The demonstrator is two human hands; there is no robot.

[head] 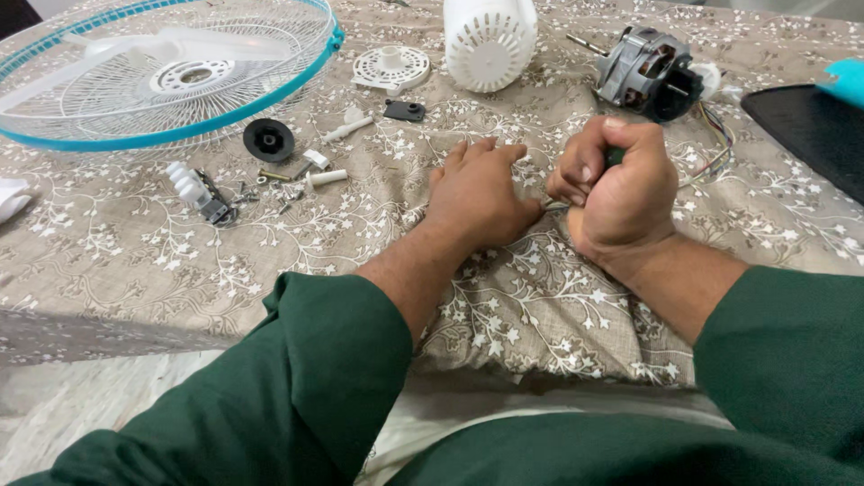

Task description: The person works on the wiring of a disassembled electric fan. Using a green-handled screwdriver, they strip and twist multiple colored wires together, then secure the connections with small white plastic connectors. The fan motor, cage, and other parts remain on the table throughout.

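The right hand (619,184), fisted around a green-handled tool (615,157) whose tip is hidden at about 8 o'clock from the motor (646,72), should bear straight down while the left hand (480,193), fingers together and flat, pins the cloth (135,261) firmly beside it.

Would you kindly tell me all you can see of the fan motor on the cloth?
The motor lies on its side at the far right of the patterned cloth, beyond the right hand, untouched. It looks like grey metal around a dark core, with a thin shaft pointing left. Coloured wires trail from its right side. A white cylindrical housing stands to its left.
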